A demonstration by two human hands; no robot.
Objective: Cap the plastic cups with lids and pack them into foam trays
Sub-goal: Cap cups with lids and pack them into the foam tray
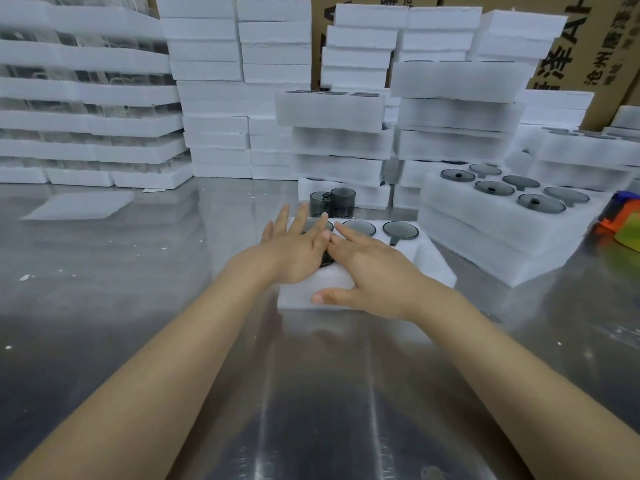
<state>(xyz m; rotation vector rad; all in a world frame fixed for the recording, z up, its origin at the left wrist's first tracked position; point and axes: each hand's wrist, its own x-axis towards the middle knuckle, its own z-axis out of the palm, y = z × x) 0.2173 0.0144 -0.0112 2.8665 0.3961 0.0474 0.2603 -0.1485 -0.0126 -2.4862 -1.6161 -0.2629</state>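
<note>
Fingers (349,233) of right hand (375,268) are straight, flat on the white foam tray (434,263), with the thumb on the tray's near edge. It grips nothing. Left hand (294,251) is the same: fingers (301,220) straight and spread, palm down over the tray's left end, holding nothing. Index tips of both hands almost meet.

- The tray sits mid-surface, directly ahead. Its far row has three capped smoky-grey plastic cups (400,230), the leftmost partly under the left fingers.
- A dark piece shows between the palms, mostly hidden, so can't tell what it is.
- Two loose dark translucent cups (332,202) stand upright just behind the tray, touching each other.
- To the right, a second foam tray (450,199) tops a short stack and holds six capped grey cups (494,187).
- Tall stacks of white foam trays (214,98) line the back, with brown printed cardboard boxes (588,46) behind them.
- A flat foam sheet (79,206) lies far left.
- An orange-and-blue object (616,216) is at the right edge.
- Everything rests on a shiny metal surface (311,393).
</note>
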